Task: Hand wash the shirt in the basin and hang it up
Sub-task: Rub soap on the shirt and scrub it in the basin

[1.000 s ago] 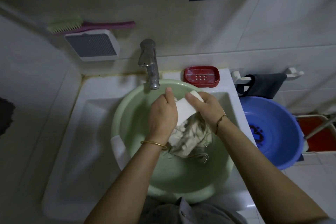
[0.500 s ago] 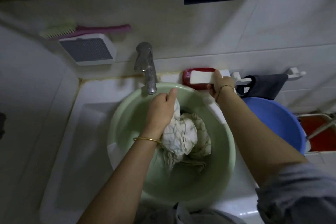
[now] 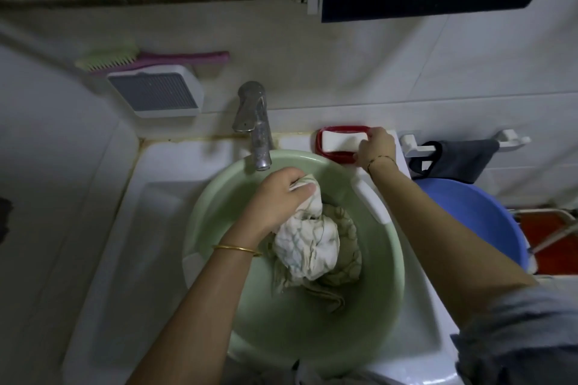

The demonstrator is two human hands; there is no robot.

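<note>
The left grip [image 3: 278, 197] is clenched on the bunched shirt [image 3: 309, 241], which hangs just below it into the green basin [image 3: 312, 337], while the right grip [image 3: 377, 148] pinches the soap bar [image 3: 341, 141] lying in the red dish [image 3: 319, 151].

no readable text, no labels, no brands, no numbers on anything in view

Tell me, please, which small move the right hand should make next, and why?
Probably release the soap bar and bring the right hand over to the shirt. The bar already lies in the red dish, with the right hand holding only its end, while the left hand grips the bunched shirt in the green basin alone. Rubbing likely needs both hands.
</note>
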